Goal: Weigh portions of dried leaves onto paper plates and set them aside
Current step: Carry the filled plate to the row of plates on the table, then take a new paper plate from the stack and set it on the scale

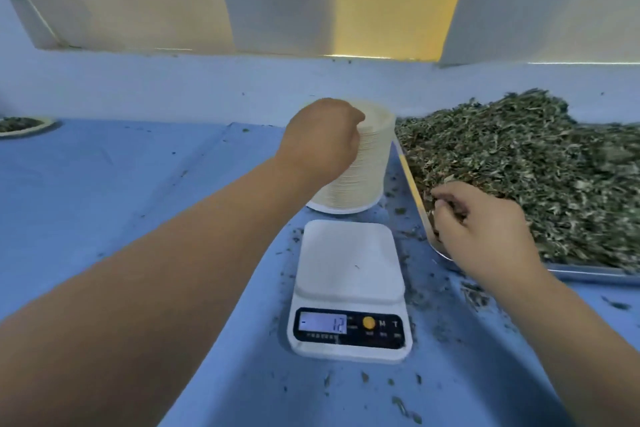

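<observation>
A tall stack of paper plates (367,167) stands behind the white digital scale (348,264), whose platform is bare and whose display reads about -12. My left hand (320,136) reaches over the stack, its fingers curled over the stack's top left edge. A large heap of dried leaves (540,163) fills a metal tray (588,272) on the right. My right hand (481,222) rests at the tray's near left corner, fingers curled into the leaves and pinching some.
A filled paper plate (24,125) sits at the far left edge of the blue table cover (138,163). Loose leaf bits lie scattered around the scale and along the front. A pale wall rises behind the table.
</observation>
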